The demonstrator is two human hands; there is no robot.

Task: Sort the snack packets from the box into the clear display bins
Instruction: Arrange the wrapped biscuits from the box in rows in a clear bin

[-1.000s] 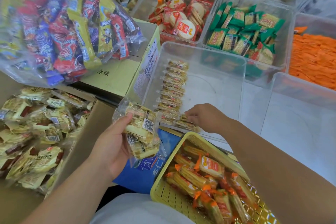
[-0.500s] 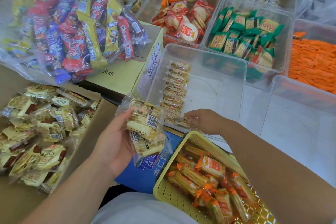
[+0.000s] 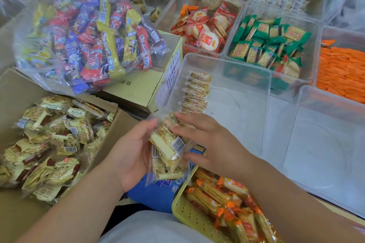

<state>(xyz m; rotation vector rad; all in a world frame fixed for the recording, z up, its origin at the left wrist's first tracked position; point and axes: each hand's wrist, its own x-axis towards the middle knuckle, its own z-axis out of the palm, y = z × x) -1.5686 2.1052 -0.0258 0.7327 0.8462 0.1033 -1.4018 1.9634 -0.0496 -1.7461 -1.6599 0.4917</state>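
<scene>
The left hand (image 3: 134, 156) held a small stack of packets (image 3: 167, 144), with the thumb on one side and the curled fingers under the other; the stack hung in the air between the cardboard box (image 3: 17, 89) and the clear bin (image 3: 237, 116), just above the near corner of the bin. The right hand (image 3: 209, 144) lay against the stack with its fingers (image 3: 177, 130) almost straight and spread, the tips touching the upper packets; whether the thumb already pinched one, I could not tell.

The wrappers looked smooth and loose (they were clear film with much air around the biscuit); if the right hand pulled one packet from the top, the neighbours could slide with it and fall. Below the stack were a blue carton and the yellow basket (image 3: 187, 217), which already contained a different snack; a fallen packet could mix in there and be overlooked.

The second risk, in my judgement, concerned the row of packets (image 3: 196, 92) standing on edge along the left wall of the bin; it seemed to lean on the wall only. A new packet pushed in too hard at the near end, or a wrist brushing the row, could make it fall flat; then the whole line would need to be arranged again.
</scene>
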